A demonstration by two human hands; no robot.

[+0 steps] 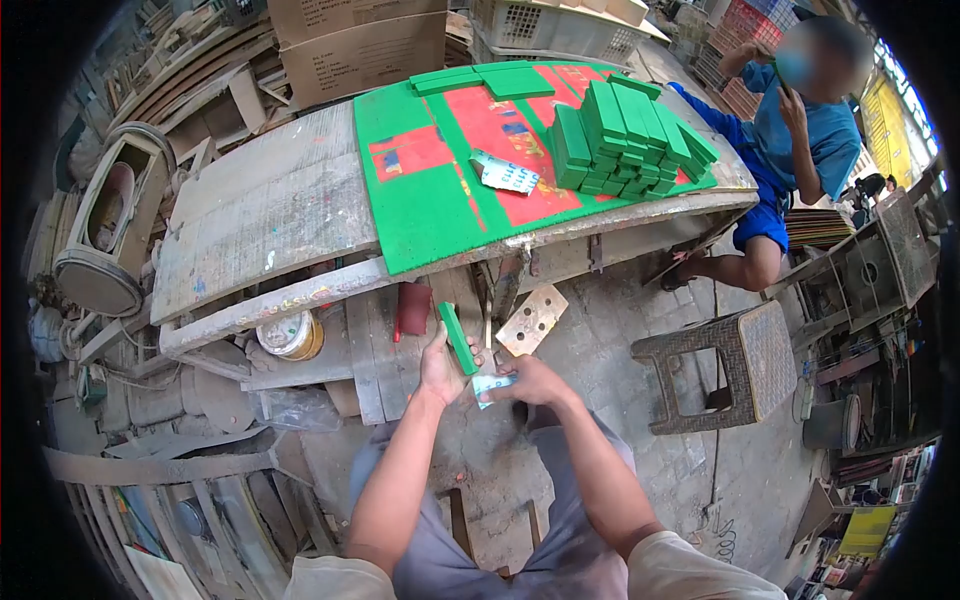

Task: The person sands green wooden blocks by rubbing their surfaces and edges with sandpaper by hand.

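Observation:
My left hand (439, 368) is closed around a green wooden block (458, 338), held tilted above my lap. Just beside its lower end, my right hand (533, 382) pinches a folded piece of sandpaper (489, 387) with blue print on its white back. Whether the sandpaper touches the block I cannot tell. On the green and red painted board (417, 225) ahead lies another torn printed sheet (504, 173). A stack of green blocks (625, 135) stands on the board's right side, and several flat green pieces (516, 83) lie at its far edge.
The board rests on a worn wooden table (270, 200). Beneath are a paint bucket (291, 336), a dark red roll (414, 308) and a wooden piece with holes (532, 320). A woven stool (715, 367) stands right. Another person (808, 140) sits beyond the table's right end.

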